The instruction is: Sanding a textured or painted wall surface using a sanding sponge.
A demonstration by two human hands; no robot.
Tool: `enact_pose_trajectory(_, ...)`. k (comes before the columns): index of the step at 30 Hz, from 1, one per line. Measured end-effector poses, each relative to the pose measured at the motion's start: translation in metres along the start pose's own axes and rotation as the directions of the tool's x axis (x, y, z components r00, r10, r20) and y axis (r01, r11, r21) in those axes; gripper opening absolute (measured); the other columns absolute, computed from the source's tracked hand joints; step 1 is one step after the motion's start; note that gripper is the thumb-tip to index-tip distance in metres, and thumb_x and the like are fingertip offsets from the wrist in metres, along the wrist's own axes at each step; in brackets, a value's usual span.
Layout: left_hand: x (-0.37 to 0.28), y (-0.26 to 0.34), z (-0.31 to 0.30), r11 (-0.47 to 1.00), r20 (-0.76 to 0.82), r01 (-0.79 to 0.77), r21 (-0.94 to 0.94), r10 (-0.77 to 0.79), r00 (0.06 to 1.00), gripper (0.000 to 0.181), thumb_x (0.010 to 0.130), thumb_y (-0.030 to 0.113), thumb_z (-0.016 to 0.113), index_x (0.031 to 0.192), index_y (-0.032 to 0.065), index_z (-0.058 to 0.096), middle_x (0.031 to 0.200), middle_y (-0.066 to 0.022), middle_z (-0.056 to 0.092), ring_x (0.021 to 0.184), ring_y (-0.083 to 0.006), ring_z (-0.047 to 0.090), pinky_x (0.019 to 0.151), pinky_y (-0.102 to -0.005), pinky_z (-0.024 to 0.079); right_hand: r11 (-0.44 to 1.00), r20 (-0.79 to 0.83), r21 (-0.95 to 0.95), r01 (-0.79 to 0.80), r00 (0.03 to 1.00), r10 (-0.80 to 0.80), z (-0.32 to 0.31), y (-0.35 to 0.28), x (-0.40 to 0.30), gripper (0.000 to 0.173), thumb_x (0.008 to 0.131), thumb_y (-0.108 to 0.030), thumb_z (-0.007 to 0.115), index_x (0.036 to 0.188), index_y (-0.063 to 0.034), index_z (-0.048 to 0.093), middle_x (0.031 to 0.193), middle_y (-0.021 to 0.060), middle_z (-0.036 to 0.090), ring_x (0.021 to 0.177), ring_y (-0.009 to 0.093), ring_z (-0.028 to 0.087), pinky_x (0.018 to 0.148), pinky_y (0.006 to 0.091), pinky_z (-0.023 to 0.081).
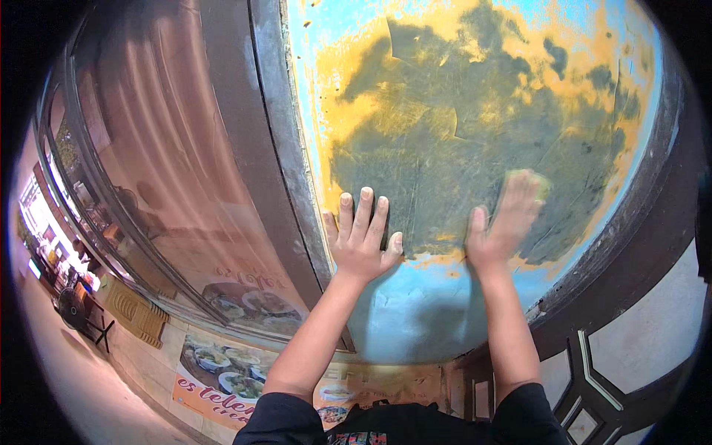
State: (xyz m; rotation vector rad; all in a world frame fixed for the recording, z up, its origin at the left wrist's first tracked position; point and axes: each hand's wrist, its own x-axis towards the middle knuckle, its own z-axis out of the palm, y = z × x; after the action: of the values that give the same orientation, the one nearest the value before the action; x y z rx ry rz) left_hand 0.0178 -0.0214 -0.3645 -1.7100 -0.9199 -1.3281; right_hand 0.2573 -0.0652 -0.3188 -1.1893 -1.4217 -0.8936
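My left hand [360, 245] lies flat with spread fingers against a wall panel [411, 167], near the panel's left edge. Grey filler and orange-yellow patches cover much of the light blue paint there. To the right, my right hand [503, 225] is pressed flat to the grey area and blurred by motion. Under its fingers shows the edge of a yellow-green pad [543, 189], mostly hidden by the hand; its exact kind cannot be told. Below both hands is a strip of bare light blue wall [411, 311].
A dark frame post [267, 139] borders the panel on the left, beside a reflective glass pane [161, 139]. On the right is a dark panelled door [628, 334]. Printed food banners [222, 372] lie low. A black fan [71, 307] stands far left.
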Motion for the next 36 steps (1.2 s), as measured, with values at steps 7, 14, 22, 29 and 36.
enact_pose_trajectory(7, -0.001, 0.003, 0.0, 0.998, 0.007, 0.055, -0.023, -0.055, 0.998, 0.061, 0.092, 0.048, 0.054, 0.144, 0.0156, 0.059, 0.161, -0.0107, 0.042, 0.156, -0.0356, 0.021, 0.126, -0.0568, 0.001, 0.992, 0.129, -0.057, 0.115, 0.986, -0.106, -0.012, 0.003, 0.028, 0.077, 0.086, -0.035, 0.064, 0.153, -0.0056, 0.043, 0.164, 0.0188, 0.033, 0.154, 0.042, 0.023, 0.123, 0.0614, 0.008)
enact_pose_trajectory(14, 0.003, 0.006, 0.002, 1.0, 0.013, 0.012, -0.006, -0.012, 1.0, 0.067, 0.093, 0.046, 0.055, 0.148, 0.0079, 0.053, 0.161, -0.0177, 0.039, 0.155, -0.0399, 0.02, 0.125, -0.0581, 0.002, 0.891, 0.165, -0.079, 0.446, 0.888, -0.43, -0.003, -0.006, 0.034, 0.068, 0.089, -0.041, 0.063, 0.15, -0.0151, 0.05, 0.162, 0.0114, 0.039, 0.153, 0.037, 0.029, 0.124, 0.0587, 0.012)
enact_pose_trajectory(22, 0.002, 0.002, 0.0, 1.0, 0.017, 0.013, -0.018, -0.013, 1.0, 0.068, 0.092, 0.045, 0.055, 0.15, 0.0084, 0.051, 0.163, -0.0173, 0.036, 0.156, -0.039, 0.018, 0.125, -0.0574, 0.001, 0.874, 0.205, 0.004, 0.486, 0.855, -0.477, -0.005, -0.034, 0.093, 0.076, 0.089, -0.045, 0.065, 0.157, -0.0254, 0.04, 0.166, 0.001, 0.033, 0.154, 0.026, 0.027, 0.125, 0.0557, 0.011)
enact_pose_trajectory(29, 0.0, 0.002, -0.001, 1.0, 0.001, -0.007, -0.011, 0.007, 1.0, 0.068, 0.092, 0.045, 0.056, 0.148, 0.007, 0.052, 0.162, -0.0182, 0.037, 0.156, -0.0394, 0.018, 0.125, -0.058, 0.001, 0.912, 0.108, -0.026, 0.41, 0.908, -0.405, -0.012, -0.054, 0.142, 0.068, 0.091, -0.041, 0.064, 0.154, -0.0232, 0.044, 0.163, 0.0001, 0.038, 0.152, 0.025, 0.031, 0.125, 0.0543, 0.014)
enact_pose_trajectory(36, 0.004, 0.004, 0.001, 1.0, -0.001, -0.007, -0.005, 0.007, 1.0, 0.068, 0.09, 0.044, 0.057, 0.147, 0.0083, 0.053, 0.162, -0.0176, 0.038, 0.156, -0.0389, 0.019, 0.125, -0.0584, 0.002, 0.866, 0.044, -0.126, 0.485, 0.874, -0.483, -0.021, -0.039, 0.194, 0.064, 0.094, -0.047, 0.059, 0.152, -0.022, 0.047, 0.16, -0.0004, 0.042, 0.15, 0.021, 0.035, 0.126, 0.0504, 0.016)
